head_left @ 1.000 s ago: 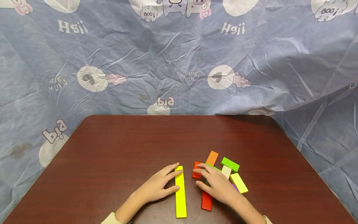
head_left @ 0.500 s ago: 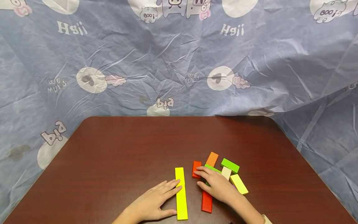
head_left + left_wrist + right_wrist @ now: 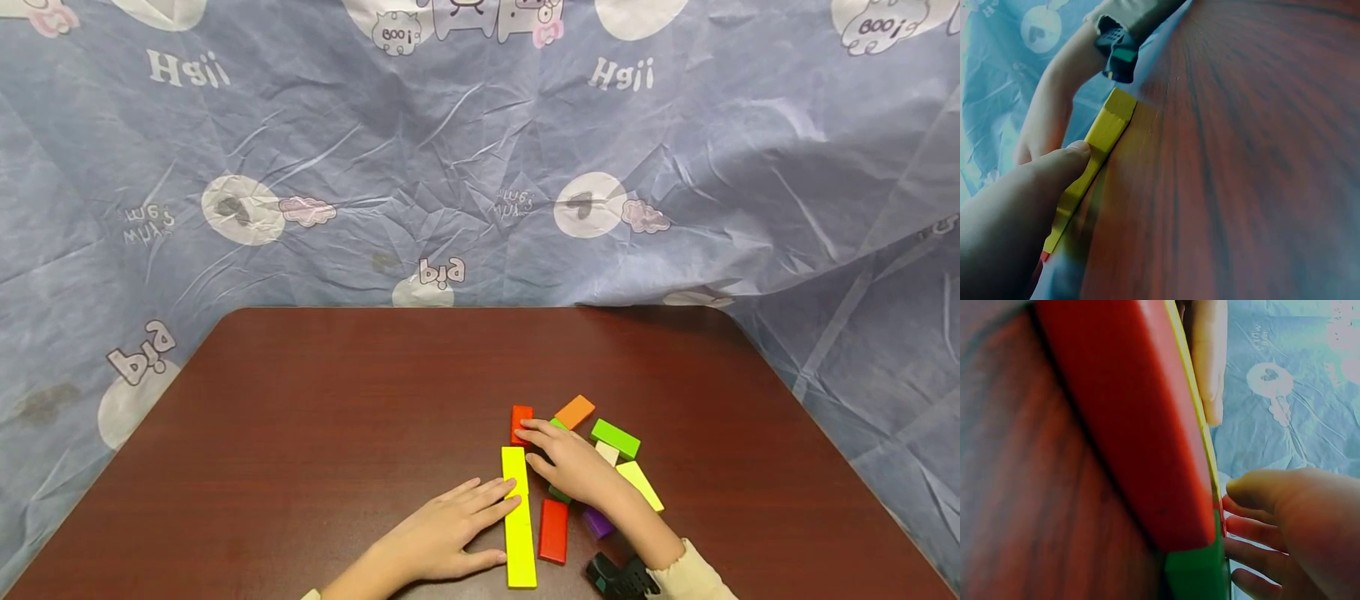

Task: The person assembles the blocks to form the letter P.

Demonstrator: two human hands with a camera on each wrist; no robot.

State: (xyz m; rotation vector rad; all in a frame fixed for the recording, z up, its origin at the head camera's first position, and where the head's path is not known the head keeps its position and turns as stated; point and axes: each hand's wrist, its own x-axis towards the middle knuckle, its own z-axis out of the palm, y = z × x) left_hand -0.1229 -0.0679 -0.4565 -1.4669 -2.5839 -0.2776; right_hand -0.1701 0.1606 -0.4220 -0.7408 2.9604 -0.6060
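Note:
Two yellow blocks lie end to end, a far one [image 3: 513,461] and a near one [image 3: 521,550]. My left hand [image 3: 446,533] rests beside them, index and middle fingertips on the row and thumb against its left side; the left wrist view shows that thumb on the yellow row [image 3: 1105,131]. At the row's far end stands a small red block [image 3: 521,421], touched by the fingertips of my right hand [image 3: 577,468]. That hand partly covers a green block [image 3: 558,424]. Another red block [image 3: 553,532] lies just right of the yellow row, looming large in the right wrist view.
Around the right hand lie an orange block [image 3: 575,412], a bright green block [image 3: 617,439], a cream block [image 3: 607,452], a pale yellow block [image 3: 640,485] and a purple block [image 3: 598,522]. A patterned cloth [image 3: 375,167] hangs behind the brown table [image 3: 337,400].
The yellow row has shifted right along with my left hand. The small red block has moved away to the row's far end with my right hand. The orange block has turned.

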